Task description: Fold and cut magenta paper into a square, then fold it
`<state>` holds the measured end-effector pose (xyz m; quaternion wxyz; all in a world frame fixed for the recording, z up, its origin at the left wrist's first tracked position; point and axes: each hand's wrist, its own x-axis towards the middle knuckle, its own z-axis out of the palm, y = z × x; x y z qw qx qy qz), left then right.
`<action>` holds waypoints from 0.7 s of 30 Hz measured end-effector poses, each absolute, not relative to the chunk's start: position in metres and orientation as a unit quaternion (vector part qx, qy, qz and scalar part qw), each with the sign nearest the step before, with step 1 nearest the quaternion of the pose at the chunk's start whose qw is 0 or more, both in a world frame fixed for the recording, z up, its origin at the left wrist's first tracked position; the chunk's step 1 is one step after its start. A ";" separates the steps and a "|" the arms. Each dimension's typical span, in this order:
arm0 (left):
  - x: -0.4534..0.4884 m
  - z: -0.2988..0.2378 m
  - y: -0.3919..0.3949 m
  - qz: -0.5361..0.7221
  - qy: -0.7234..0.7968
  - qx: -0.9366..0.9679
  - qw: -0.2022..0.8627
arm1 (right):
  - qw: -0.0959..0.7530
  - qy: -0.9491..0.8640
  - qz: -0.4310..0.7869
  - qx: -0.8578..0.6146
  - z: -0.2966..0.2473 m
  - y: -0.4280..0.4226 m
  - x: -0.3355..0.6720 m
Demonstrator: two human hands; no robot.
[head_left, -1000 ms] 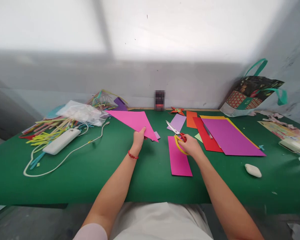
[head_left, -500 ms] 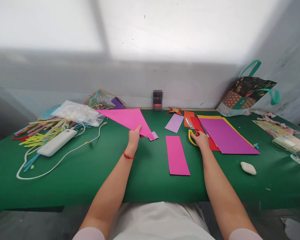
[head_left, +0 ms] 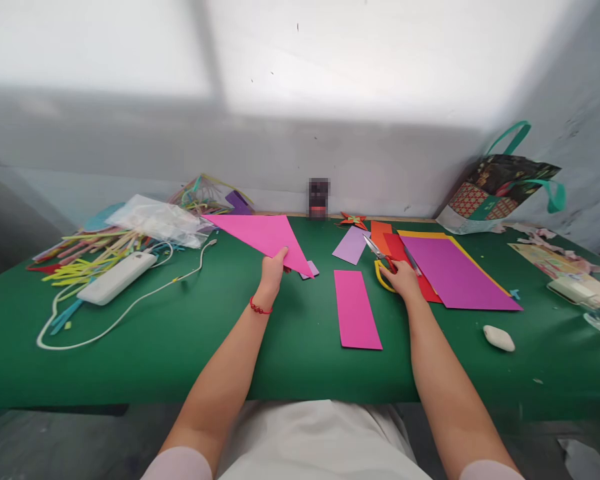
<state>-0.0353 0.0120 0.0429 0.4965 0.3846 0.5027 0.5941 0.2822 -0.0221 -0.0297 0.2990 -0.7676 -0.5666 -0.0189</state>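
A pink triangular sheet of paper (head_left: 266, 233) is pinched along its near edge by my left hand (head_left: 274, 268), thumb on top. Beneath its right corner shows part of a small lilac piece (head_left: 309, 269). My right hand (head_left: 404, 277) is at the yellow-and-red handles of the scissors (head_left: 379, 251); their metal blades point away to the left, over the orange paper. Some of its fingers are hidden. Between the hands a pink paper strip (head_left: 357, 310) lies flat on the green table (head_left: 300, 373).
Right of the scissors lie red paper (head_left: 427, 288) and a purple sheet (head_left: 455, 273). A white earbud case (head_left: 499, 338) is nearer me. At left are a white power bank (head_left: 117, 279), its cable and colourful pipe cleaners (head_left: 85, 270). A bag (head_left: 495, 193) stands far right.
The scissors' blades have swung slightly left in my right hand. My left hand still holds the pink triangle in nearly the same place. The whole view has shifted a little.
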 end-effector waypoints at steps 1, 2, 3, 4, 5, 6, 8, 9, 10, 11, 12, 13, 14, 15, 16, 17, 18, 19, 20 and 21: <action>-0.035 0.043 0.012 0.595 0.502 0.383 0.497 | 0.302 -0.573 -0.019 -0.762 -0.030 -0.022 0.282; -0.035 0.043 0.012 0.596 0.502 0.382 0.497 | 0.302 -0.577 -0.018 -0.758 -0.030 -0.022 0.281; -0.036 0.043 0.012 0.597 0.503 0.380 0.496 | 0.300 -0.580 -0.016 -0.758 -0.030 -0.022 0.281; -0.036 0.043 0.012 0.598 0.502 0.380 0.496 | 0.296 -0.580 -0.013 -0.759 -0.030 -0.022 0.281; -0.036 0.043 0.012 0.598 0.503 0.379 0.496 | 0.293 -0.578 -0.012 -0.761 -0.030 -0.022 0.281; -0.036 0.043 0.012 0.599 0.502 0.380 0.496 | 0.292 -0.576 -0.011 -0.763 -0.031 -0.021 0.280; -0.036 0.043 0.012 0.599 0.499 0.381 0.497 | 0.294 -0.576 -0.016 -0.763 -0.031 -0.021 0.280; -0.036 0.043 0.012 0.600 0.496 0.381 0.498 | 0.298 -0.577 -0.020 -0.760 -0.032 -0.021 0.279; -0.036 0.043 0.011 0.601 0.494 0.381 0.499 | 0.303 -0.579 -0.025 -0.756 -0.032 -0.020 0.279; -0.036 0.044 0.011 0.602 0.492 0.381 0.500 | 0.311 -0.581 -0.029 -0.752 -0.033 -0.020 0.278; -0.036 0.044 0.011 0.603 0.491 0.381 0.500 | 0.319 -0.582 -0.033 -0.748 -0.034 -0.019 0.277; -0.036 0.045 0.010 0.604 0.490 0.380 0.500 | 0.328 -0.581 -0.037 -0.744 -0.034 -0.019 0.277; -0.036 0.045 0.010 0.605 0.489 0.378 0.502 | 0.336 -0.578 -0.042 -0.742 -0.035 -0.018 0.276; -0.036 0.046 0.010 0.605 0.488 0.377 0.504 | 0.342 -0.575 -0.047 -0.742 -0.035 -0.017 0.275; -0.037 0.046 0.010 0.604 0.488 0.375 0.506 | 0.347 -0.572 -0.051 -0.742 -0.035 -0.017 0.275; -0.037 0.046 0.011 0.604 0.488 0.374 0.508 | 0.350 -0.570 -0.054 -0.742 -0.035 -0.017 0.275; -0.037 0.046 0.011 0.603 0.487 0.373 0.510 | 0.351 -0.568 -0.055 -0.742 -0.036 -0.016 0.275; -0.037 0.046 0.011 0.603 0.487 0.372 0.511 | 0.347 -0.567 -0.054 -0.745 -0.036 -0.016 0.274; -0.037 0.046 0.011 0.602 0.487 0.373 0.511 | 0.340 -0.565 -0.050 -0.750 -0.036 -0.016 0.274; -0.037 0.046 0.010 0.599 0.487 0.377 0.512 | 0.330 -0.563 -0.045 -0.756 -0.035 -0.016 0.273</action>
